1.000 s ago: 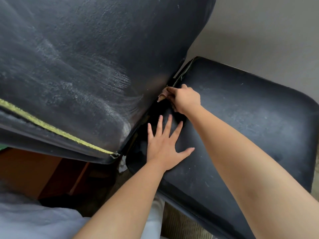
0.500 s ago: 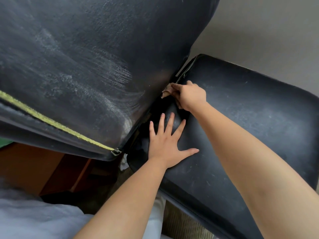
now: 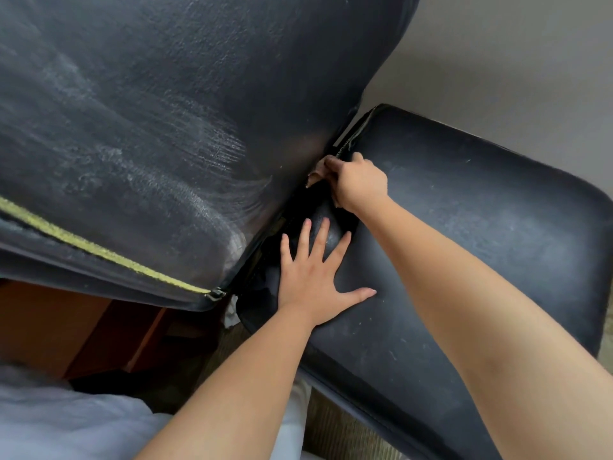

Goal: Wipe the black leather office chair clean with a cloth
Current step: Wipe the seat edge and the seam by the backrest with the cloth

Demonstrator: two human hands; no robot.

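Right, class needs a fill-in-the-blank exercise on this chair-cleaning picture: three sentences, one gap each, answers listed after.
1. The left hand lies flat with its fingers ______ on the black seat.
2. The right hand grips a small brown ______ at the crease under the backrest.
3. A ______ strip runs along the backrest's lower edge.

Missing words: spread; cloth; yellow

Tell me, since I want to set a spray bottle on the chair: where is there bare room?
Free: the broad seat right of the right forearm, out to its rounded outer edge. Crowded: the crease under the backrest, where the right hand grips the cloth and the left hand lies flat on the seat's near corner.
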